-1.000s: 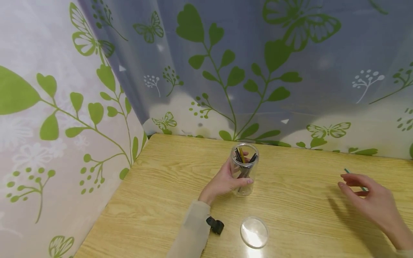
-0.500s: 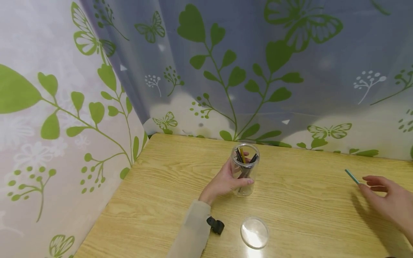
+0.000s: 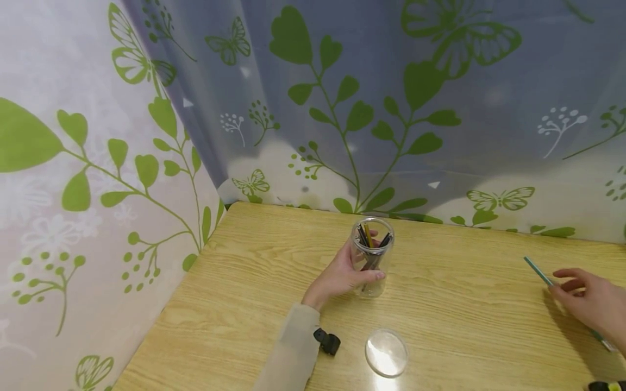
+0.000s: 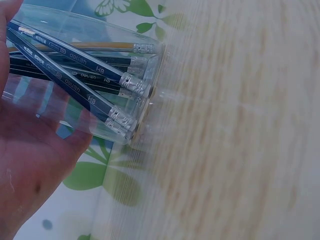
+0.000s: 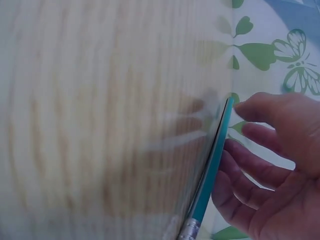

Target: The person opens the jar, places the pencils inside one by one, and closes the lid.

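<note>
My left hand [image 3: 337, 279] grips a clear jar [image 3: 374, 290] standing on the wooden table, the thumb across its front. Inside lean several dark blue pencils [image 4: 67, 75] and a yellow pencil [image 4: 95, 46], their metal-capped ends at the jar's bottom in the left wrist view. At the right of the table lies a teal pencil [image 5: 210, 175] with a silver end. Beside and partly over it is my right hand [image 3: 592, 304], fingers loosely bent, its fingertips right at the pencil's side in the right wrist view. The hand hides the pencil's middle in the head view.
A clear round lid [image 3: 386, 353] lies flat on the table [image 3: 455, 326], in front of the jar. Behind the table hangs a curtain [image 3: 313, 179] with green leaves and butterflies, and a similar patterned sheet [image 3: 98, 244] borders the left side.
My right hand has shifted right and toward the near side along the teal pencil, uncovering more of its far end; the pencil stays in place. My left hand and the jar have not moved.
</note>
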A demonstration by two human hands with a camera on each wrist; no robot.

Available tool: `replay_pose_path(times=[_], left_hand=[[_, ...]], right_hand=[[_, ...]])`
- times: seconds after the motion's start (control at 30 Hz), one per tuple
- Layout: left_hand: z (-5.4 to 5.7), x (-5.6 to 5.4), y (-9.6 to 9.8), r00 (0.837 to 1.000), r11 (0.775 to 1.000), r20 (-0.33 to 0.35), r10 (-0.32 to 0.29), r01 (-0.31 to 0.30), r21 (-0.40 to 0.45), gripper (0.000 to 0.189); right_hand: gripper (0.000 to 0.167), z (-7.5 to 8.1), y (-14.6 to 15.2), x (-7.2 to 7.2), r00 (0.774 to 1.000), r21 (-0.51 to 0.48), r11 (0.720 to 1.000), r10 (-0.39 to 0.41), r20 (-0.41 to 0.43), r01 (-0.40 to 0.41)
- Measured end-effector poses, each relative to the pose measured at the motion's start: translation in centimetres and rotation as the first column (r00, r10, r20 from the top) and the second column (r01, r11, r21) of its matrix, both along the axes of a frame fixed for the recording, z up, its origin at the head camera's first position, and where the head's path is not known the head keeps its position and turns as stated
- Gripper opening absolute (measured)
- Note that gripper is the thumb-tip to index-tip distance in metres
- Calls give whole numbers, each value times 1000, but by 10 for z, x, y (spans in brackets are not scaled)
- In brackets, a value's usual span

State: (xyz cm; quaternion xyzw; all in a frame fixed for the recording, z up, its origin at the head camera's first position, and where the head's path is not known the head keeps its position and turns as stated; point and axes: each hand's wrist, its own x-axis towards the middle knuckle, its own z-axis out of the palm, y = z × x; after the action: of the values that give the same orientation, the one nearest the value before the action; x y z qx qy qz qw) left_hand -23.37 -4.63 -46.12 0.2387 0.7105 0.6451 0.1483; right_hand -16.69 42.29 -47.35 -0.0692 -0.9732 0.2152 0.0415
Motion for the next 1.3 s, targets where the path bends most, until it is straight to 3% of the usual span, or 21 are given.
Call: replay_pose_path(times=[0.3,0.57,0.8,1.0,1.3], left_hand=[[0,0,-1,1000,1000,-18,-5,5,-11,82],[0,2,-3,1000,1000,-13,7,-7,-12,85],[-1,3,-4,1000,1000,-22,8,-8,-20,86],[-1,2,-3,1000,1000,-13,9,-10,-17,87],[-2,0,-1,1000,1000,-22,10,-10,-15,84]], right_hand=[[35,-1,1,0,997,93,993,79,0,-78],[33,3,-5,1,997,111,992,52,52,-58],[28,3,-7,3,995,126,988,82,50,-88],[28,4,-5,3,993,128,985,111,29,-114],[29,9,-11,2,996,97,993,71,-58,-65]])
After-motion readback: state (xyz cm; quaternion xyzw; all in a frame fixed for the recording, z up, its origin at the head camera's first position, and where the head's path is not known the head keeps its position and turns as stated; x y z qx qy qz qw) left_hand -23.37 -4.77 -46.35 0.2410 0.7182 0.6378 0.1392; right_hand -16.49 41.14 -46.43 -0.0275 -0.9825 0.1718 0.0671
